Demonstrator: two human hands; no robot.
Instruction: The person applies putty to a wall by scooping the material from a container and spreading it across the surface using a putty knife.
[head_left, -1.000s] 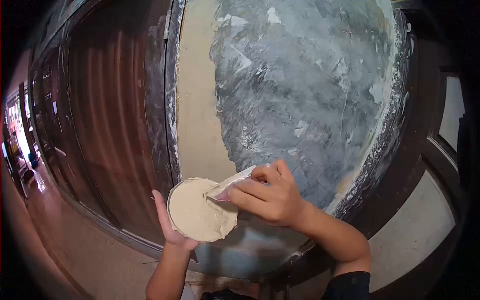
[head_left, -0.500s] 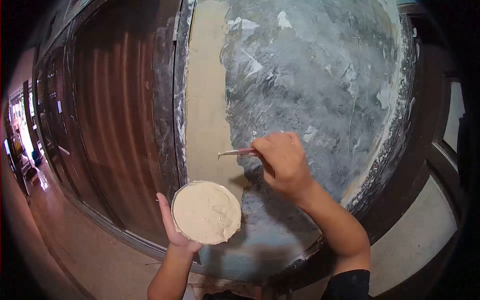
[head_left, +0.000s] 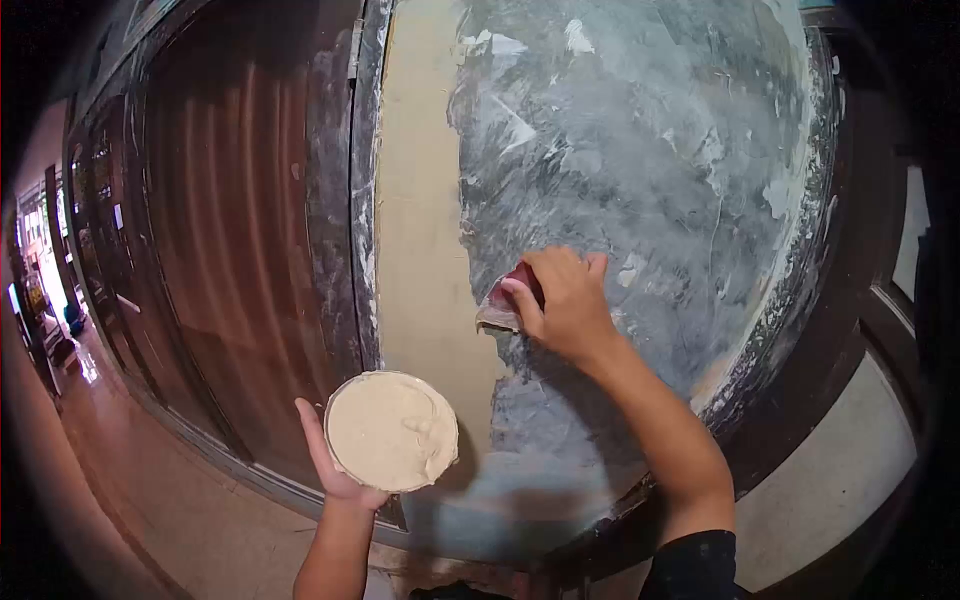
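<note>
My left hand (head_left: 343,472) holds up a round container of cream-coloured paste (head_left: 391,432) from below, the thumb along its left side. In my right hand (head_left: 568,305) is a reddish scraper (head_left: 508,302), pinched between thumb and fingers. Its blade edge, smeared with paste, is at the wall by the right border of a tall cream strip (head_left: 420,200). Right of the strip, the grey wall (head_left: 620,170) shows whitish patches. The strip runs down behind the container.
Left of the strip stands a dark wooden door (head_left: 235,230) with its frame. Dark wooden framing with pale panels (head_left: 830,480) is on the right. A tiled floor (head_left: 200,480) shows at lower left, with a bright opening beyond.
My right hand has turned the scraper, so its broad face now shows, and moved it slightly right and against the wall. My left hand and the container have shifted a little left.
</note>
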